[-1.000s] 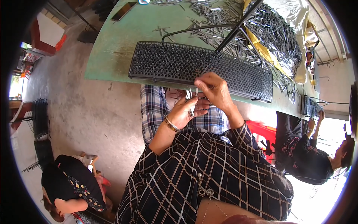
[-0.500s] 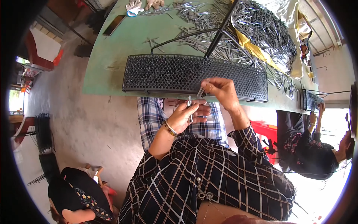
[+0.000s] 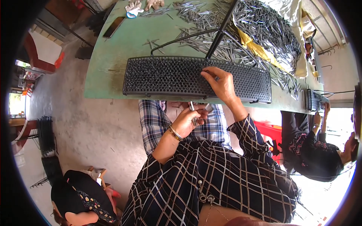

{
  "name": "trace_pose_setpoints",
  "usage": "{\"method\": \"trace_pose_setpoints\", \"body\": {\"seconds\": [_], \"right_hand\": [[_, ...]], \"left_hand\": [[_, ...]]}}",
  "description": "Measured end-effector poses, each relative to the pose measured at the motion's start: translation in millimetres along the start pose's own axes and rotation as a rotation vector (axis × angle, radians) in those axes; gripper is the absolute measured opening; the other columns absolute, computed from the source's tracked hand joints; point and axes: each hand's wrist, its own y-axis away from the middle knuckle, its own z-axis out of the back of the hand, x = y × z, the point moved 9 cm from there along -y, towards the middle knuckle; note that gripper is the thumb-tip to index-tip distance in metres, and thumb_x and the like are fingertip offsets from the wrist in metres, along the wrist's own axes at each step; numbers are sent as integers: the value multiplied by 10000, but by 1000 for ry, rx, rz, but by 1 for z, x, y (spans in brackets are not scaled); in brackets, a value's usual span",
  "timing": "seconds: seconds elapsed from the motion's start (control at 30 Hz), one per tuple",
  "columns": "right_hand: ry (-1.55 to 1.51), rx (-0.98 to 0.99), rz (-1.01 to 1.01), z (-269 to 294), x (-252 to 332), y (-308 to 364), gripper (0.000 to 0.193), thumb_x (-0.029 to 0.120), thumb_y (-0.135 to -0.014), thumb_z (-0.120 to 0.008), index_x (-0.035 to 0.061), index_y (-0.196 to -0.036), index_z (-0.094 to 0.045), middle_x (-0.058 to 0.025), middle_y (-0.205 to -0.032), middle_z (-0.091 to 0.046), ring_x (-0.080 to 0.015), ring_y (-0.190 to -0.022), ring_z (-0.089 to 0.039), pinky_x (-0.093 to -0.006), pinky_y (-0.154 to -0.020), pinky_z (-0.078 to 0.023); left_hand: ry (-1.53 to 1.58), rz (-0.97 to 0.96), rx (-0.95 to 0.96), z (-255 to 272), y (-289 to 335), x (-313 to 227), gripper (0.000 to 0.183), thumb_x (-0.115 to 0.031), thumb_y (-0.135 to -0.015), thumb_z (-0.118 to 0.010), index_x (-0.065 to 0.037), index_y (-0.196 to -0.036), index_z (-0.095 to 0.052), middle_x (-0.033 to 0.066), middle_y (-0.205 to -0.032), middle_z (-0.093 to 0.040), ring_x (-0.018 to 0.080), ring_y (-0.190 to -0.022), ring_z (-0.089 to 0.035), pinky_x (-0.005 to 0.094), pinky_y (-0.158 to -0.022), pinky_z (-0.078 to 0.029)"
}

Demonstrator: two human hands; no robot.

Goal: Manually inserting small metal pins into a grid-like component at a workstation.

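My left hand (image 3: pixel 185 121), a bracelet on its wrist, is closed around a few thin metal rods (image 3: pixel 192 109) just below the table edge. In front of me a long black rack (image 3: pixel 166 89) stands at the table's near edge, its face full of small round holes. Many holes in its left part look filled with dark, shiny pieces, while the right part shows open holes. My right hand (image 3: pixel 223 86) touches the rack's middle, thumb and fingers pinched together. What sits between those fingertips is too small to make out.
Loose metal rods (image 3: pixel 205 34) lie across the green table (image 3: pixel 107 71), with a big heap (image 3: pixel 269 32) on sheeting behind the rack. A phone (image 3: pixel 114 27) and gloves (image 3: pixel 134 8) lie at the far left. At right a person (image 3: pixel 318 154) works at another rack (image 3: pixel 314 100); another person (image 3: pixel 81 196) is at lower left.
My right hand has moved up and away from my left hand onto the rack's face. The rods visible in its fingers before are now hidden. My left hand has dropped slightly.
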Motion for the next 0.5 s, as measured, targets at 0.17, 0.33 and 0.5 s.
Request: {"method": "trace_pose_setpoints", "body": {"seconds": [0.17,0.33,0.5], "right_hand": [[156,19,204,-7,14,6,145,96,-785,-684,9,-900,-671,-105,-885,-652,-214,-762,-641,-303,-665,-509],[229,-5,310,-8,17,9,149,92,-770,-692,7,-890,-671,-106,-902,-627,-235,-753,-635,-309,-651,-512],[228,6,164,-10,8,10,168,96,-773,-693,24,-924,-679,-91,-897,-609,-209,-729,-616,-289,-620,-502]], "left_hand": [[31,-27,-20,11,-1,4,353,8,-797,-451,9,-1144,-515,91,-991,-579,183,-871,-570,309,-742,-464],[17,-15,-45,7,3,0,310,11,-805,-449,-8,-1107,-517,86,-989,-563,194,-891,-564,347,-759,-475],[34,-7,9,-6,11,-6,268,-33,-887,-435,-47,-1146,-501,69,-1013,-548,193,-938,-564,435,-851,-504]]}}
